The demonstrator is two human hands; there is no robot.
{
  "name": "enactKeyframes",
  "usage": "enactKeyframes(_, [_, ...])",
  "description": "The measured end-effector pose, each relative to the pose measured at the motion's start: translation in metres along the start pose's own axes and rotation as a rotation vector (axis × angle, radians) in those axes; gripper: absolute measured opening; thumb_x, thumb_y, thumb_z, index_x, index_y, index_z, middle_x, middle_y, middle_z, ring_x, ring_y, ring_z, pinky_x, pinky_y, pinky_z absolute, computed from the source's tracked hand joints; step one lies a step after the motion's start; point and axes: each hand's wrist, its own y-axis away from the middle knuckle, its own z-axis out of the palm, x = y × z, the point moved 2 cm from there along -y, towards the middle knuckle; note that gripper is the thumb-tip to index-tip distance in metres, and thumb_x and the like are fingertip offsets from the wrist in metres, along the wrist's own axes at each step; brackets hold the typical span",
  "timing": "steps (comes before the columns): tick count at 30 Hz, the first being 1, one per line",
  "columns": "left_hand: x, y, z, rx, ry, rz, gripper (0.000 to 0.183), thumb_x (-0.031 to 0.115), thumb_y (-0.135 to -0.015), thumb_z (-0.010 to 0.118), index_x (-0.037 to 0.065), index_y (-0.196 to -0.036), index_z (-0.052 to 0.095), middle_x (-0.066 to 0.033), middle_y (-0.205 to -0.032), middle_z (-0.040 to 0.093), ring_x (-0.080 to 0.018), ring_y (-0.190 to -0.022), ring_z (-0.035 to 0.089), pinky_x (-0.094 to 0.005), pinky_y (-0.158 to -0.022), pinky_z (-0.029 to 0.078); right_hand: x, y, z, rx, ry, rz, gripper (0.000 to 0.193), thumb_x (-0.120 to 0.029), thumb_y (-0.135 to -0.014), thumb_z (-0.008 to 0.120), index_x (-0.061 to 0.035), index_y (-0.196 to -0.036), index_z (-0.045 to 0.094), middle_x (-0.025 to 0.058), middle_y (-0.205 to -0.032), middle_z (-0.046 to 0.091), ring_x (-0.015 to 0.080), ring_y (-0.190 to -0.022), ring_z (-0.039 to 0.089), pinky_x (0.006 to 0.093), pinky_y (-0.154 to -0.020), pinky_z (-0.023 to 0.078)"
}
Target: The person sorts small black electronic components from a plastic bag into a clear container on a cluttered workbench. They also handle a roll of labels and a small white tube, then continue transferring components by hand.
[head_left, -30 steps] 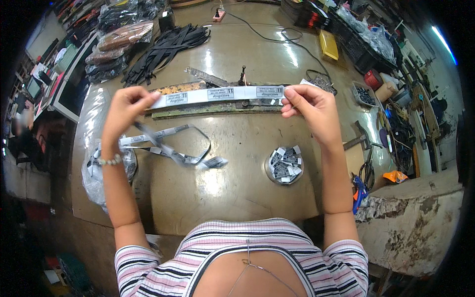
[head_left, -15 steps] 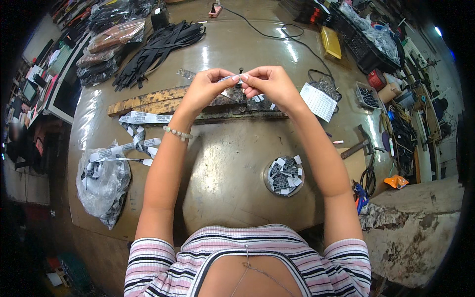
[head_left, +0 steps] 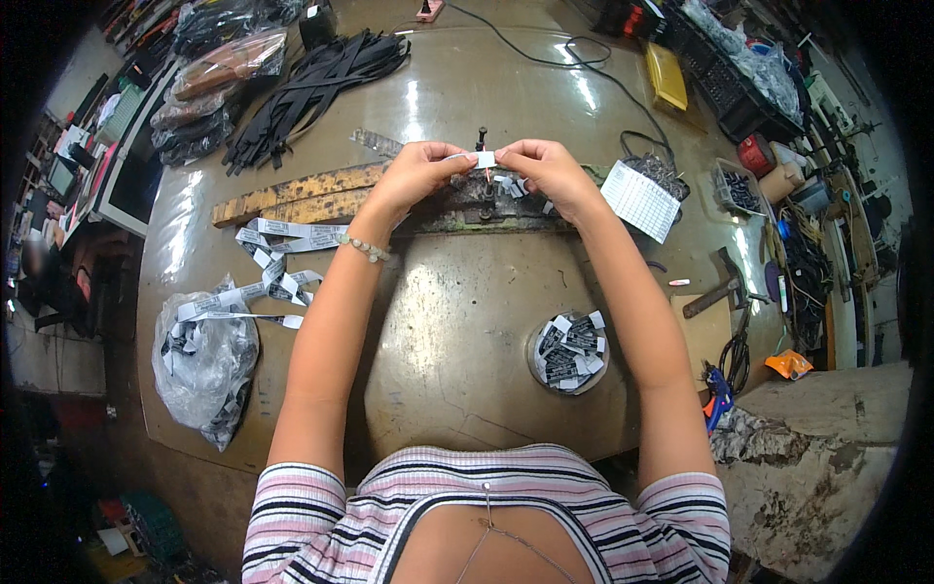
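Observation:
Between my two hands a small white piece of label strip (head_left: 485, 159) is stretched over a dark metal fixture (head_left: 474, 212) with an upright bolt. My left hand (head_left: 420, 179) pinches its left end between thumb and fingers. The right end is pinched by my right hand (head_left: 547, 175). An orange-red spot shows just below the label. Several small labels hang by my right fingers; whether they are held or lie on the fixture I cannot tell. A long printed label strip (head_left: 309, 237) lies in folds beside my left wrist, leading toward a clear plastic bag (head_left: 206, 375).
A round container (head_left: 568, 352) of small labels stands between my forearms. Wooden bars (head_left: 302, 195) lie under the left hand's side. Rightward are a gridded paper (head_left: 640, 200), a hammer (head_left: 715, 292) and a black cable (head_left: 623, 88). Black straps (head_left: 316, 92) lie at the back left.
My hands have moved slightly apart, and a white stretch of label now shows flat between them. The fingertips were closer together before. The whole view has shifted a little.

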Motion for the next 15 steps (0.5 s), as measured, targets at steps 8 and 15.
enactKeyframes(8, [-0.0046,0.0007,0.0012,0.007,0.027,0.001,0.028,0.027,-0.082,0.07,0.002,-0.095,0.068,0.0056,-0.07,0.057,-0.0015,-0.058,0.043,-0.0179,-0.051,0.031,0.0016,-0.0012,0.0028,-0.005,0.006,0.063,0.024,-0.028,-0.083,0.068,-0.0047,-0.088,0.067,-0.0047,-0.072,0.057,0.0027,-0.058,0.042,0.0182,-0.051,0.032])
enactKeyframes(15, [-0.0061,0.0009,0.0013,-0.002,0.046,0.003,0.027,0.027,-0.082,0.07,0.003,-0.095,0.068,0.0061,-0.07,0.056,-0.0013,-0.058,0.043,-0.0173,-0.051,0.03,-0.0008,0.0004,0.0052,-0.003,-0.008,0.051,0.022,-0.026,-0.082,0.067,-0.0042,-0.088,0.067,-0.0041,-0.072,0.057,0.0028,-0.057,0.041,0.0184,-0.05,0.031])
